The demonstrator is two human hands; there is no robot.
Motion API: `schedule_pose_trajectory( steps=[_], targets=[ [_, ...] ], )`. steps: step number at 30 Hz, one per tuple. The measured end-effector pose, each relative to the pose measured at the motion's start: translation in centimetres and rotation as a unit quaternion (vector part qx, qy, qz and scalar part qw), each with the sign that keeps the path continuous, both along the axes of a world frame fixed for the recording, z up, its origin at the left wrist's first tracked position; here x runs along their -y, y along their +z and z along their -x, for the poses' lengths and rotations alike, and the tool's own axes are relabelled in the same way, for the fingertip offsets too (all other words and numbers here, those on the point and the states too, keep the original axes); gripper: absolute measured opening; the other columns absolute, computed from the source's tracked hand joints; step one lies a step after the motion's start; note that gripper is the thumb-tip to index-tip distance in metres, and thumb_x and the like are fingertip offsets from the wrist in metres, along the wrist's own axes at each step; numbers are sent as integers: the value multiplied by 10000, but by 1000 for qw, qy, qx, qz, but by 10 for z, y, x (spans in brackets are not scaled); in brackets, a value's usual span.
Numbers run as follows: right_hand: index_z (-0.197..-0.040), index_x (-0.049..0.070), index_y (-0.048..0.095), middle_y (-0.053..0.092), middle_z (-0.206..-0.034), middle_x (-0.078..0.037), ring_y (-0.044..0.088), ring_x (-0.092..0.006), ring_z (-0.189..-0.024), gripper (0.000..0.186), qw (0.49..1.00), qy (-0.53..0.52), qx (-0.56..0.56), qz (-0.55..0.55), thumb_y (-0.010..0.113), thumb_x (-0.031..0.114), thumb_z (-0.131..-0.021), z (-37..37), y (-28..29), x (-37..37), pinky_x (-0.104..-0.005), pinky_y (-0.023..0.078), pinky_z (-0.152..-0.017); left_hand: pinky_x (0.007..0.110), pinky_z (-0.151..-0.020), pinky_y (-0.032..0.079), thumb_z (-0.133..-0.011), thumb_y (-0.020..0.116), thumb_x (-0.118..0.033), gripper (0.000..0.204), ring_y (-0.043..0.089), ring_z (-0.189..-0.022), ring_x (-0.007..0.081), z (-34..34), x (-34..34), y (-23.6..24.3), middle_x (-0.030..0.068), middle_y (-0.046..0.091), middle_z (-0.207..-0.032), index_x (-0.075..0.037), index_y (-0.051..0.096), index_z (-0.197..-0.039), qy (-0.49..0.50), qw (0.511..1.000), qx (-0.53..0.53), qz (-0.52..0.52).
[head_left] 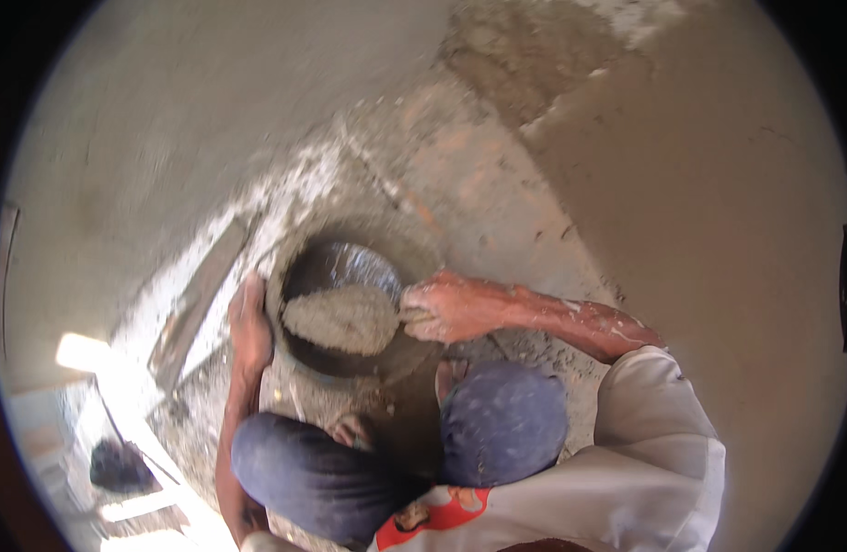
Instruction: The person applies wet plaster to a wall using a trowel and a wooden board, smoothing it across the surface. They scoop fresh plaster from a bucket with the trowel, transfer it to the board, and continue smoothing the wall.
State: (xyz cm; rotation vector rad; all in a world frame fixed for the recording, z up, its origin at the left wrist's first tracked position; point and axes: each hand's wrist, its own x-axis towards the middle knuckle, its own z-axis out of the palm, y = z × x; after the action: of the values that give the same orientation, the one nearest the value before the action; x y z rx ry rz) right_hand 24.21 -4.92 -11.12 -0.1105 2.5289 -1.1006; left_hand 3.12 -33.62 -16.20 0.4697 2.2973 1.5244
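A round, mortar-crusted pan (299, 361) stands on the ground in front of my knees, its dark inside wet and shiny at the far side. My left hand (250, 322) is closed on the pan's left rim, with the fingers partly hidden. Over the pan lies a trowel carrying a heap of grey mortar (342, 319), which covers its blade. My right hand (446, 308), flecked with mortar like its forearm, is wrapped round the trowel's handle near the pan's right rim.
A long narrow board (201, 299) lies left of the pan. Smooth grey plaster (708, 239) spreads to the right, with a rough patch (524, 55) at the far end. At lower left sits a dark object (120, 465) near bright light. My bent knees (501, 423) are close to the pan.
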Motion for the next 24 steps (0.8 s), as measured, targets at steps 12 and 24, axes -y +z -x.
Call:
schedule_pose_trajectory(
  steps=[12, 24],
  targets=[
    [-1046, -27, 680, 584, -629, -44, 541, -113, -441, 251, 897, -377, -30, 230, 603, 212, -1053, 114, 139, -294, -257, 462, -348, 343, -868, 480, -1137, 464, -438, 513, 554, -897, 144, 10, -26, 12, 35, 666, -974, 17, 685, -1049, -8, 993, 102, -64],
    [-1070, -36, 632, 546, -670, -19, 495, -109, -463, 279, 715, -592, -64, 365, 604, 242, -1064, -119, 14, -139, -261, 388, -374, 357, -1023, 458, -1112, 473, -491, 605, 589, -1100, 176, 23, -50, 40, 113, 705, -1162, 66, 666, -1247, -59, 991, 110, 42]
  ],
)
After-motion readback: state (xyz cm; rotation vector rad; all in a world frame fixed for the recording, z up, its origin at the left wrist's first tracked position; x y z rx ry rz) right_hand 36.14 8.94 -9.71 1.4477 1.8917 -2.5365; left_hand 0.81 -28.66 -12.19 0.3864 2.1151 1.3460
